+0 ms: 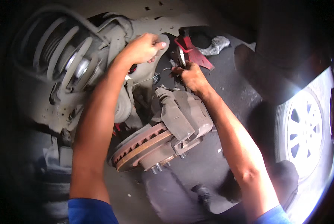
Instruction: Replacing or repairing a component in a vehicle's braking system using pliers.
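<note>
My left hand (146, 49) is closed at the end of a grey metal suspension arm (162, 44), thumb to the right and fingers curled under. What those fingers hold, if anything, is hidden. Lower and to the right, my right hand (191, 77) grips a metal hand tool with a shiny rounded head (181, 56); its exact kind is unclear. A thin wire (146, 80) runs between the hands. Just below my right hand sits the brake caliper (183, 112), mounted over a rusty-edged brake disc (141, 147) with wheel studs (156, 168) showing.
A coil spring around a shock absorber (64, 56) fills the upper left. A red jack stand (197, 54) and crumpled clear plastic (216, 45) lie beyond my right hand. At the right a wheel (305, 128) rests on its tyre. My legs extend below the disc.
</note>
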Tool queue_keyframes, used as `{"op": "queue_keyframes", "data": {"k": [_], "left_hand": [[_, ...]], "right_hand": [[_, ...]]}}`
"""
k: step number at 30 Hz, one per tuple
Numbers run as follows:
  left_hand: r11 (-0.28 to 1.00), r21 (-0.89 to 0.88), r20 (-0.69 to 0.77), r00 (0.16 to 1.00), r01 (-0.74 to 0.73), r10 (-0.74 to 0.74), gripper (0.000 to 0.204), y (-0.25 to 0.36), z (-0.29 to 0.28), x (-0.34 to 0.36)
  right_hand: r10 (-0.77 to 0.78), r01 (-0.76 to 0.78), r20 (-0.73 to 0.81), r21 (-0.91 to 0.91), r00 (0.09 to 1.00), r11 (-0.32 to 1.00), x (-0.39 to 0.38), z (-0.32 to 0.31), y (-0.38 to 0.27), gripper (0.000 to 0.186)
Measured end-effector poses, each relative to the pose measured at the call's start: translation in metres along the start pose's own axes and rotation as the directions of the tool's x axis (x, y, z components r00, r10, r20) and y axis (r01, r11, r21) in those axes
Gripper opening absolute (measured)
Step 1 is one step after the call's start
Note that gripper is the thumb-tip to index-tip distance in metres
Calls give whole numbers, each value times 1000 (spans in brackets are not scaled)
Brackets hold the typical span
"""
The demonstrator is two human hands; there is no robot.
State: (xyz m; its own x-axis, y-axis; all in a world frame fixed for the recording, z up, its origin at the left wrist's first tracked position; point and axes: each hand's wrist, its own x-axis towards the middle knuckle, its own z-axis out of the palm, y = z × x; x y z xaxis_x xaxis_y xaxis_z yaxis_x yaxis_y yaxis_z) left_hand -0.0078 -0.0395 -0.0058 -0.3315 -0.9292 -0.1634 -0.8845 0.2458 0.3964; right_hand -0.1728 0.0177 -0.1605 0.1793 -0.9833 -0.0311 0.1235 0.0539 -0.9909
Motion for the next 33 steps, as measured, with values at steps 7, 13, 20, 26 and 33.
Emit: {"op": "queue_keyframes", "data": {"k": [7, 13, 20, 26, 33], "left_hand": [[988, -109, -198, 976, -112, 89, 39, 3, -3, -19], [973, -167, -339, 936, -158, 94, 32, 50, -31, -140], [934, -252, -649, 671, 254, -357, 31, 13, -20, -289], [898, -395, -591, 695, 193, -410, 33, 46, -18, -270], [972, -176, -231, 954, 155, -194, 35, 70, 10, -152]], "right_hand": [[96, -155, 199, 306, 975, 939, 10, 10, -10, 14], [77, -175, 333, 276, 940, 945, 29, -6, -15, 15], [12, -175, 418, 355, 908, 918, 51, -7, -11, 19], [24, -171, 366, 374, 930, 912, 48, -8, -21, 14], [-21, -246, 469, 500, 883, 831, 43, -4, -23, 20]]}}
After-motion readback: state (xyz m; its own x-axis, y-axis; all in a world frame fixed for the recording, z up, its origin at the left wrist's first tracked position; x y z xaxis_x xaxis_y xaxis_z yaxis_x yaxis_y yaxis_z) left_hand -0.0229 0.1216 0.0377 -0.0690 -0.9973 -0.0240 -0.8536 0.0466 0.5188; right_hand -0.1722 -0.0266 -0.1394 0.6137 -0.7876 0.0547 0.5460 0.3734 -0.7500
